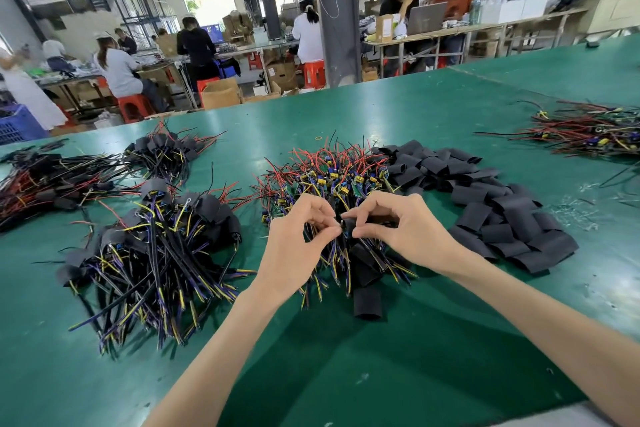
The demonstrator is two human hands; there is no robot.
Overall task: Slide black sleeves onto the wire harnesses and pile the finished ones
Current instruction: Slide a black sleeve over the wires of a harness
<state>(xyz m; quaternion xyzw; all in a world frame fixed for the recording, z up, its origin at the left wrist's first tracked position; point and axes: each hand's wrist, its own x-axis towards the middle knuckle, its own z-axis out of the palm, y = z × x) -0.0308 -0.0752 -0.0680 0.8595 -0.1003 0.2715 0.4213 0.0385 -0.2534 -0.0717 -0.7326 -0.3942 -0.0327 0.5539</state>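
Now the left hand [294,246] pinches a harness [341,246] and the right hand [408,232] pinches a sleeve [349,227], fingertips close together, just over the harness pile [329,177]. Done ones [156,253] lie left.

Over the green tabletop [346,367], the left hand [298,236] pinches a wire harness [341,222] at its wires, fingertip to fingertip with the right hand [398,229], which pinches a black sleeve [349,226]. Unsleeved harnesses [332,170] lie heaped just behind the hands. Loose sleeves [485,198] spread to the right and sleeved harnesses [156,253] are piled to the left.
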